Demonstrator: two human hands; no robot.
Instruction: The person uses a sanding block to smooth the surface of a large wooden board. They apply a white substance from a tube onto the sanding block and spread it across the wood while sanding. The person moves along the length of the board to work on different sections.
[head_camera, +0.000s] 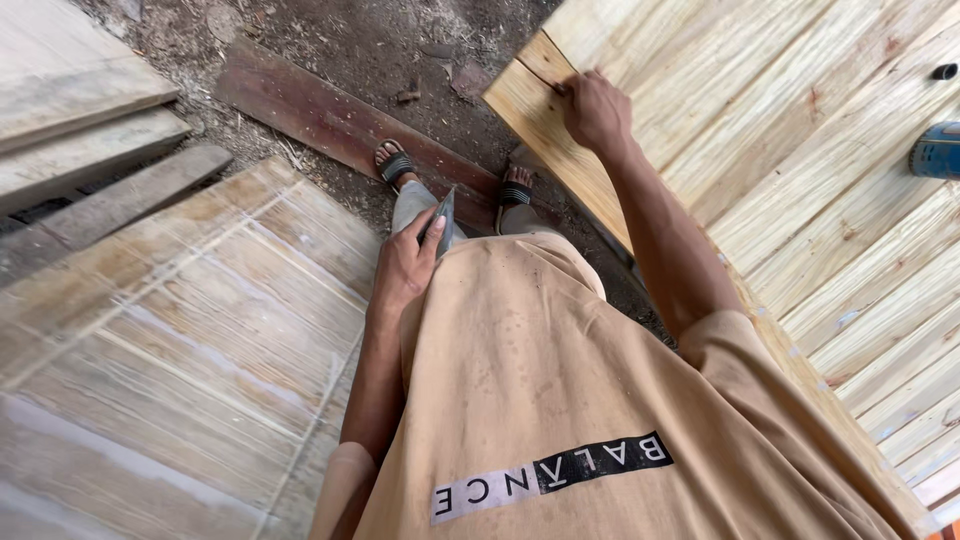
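Panel: your right hand (596, 110) rests fingers curled on the panel (760, 150) corner edge; long axis runs away right.
Left hand (405, 265): pinches a scraper (441, 220) at your hip.

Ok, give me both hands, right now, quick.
Left hand: closed around a thin flat grey tool, held by the leg.
Right hand: fingers curled, pressing on the corner of the pale wooden panel; holding nothing visible.
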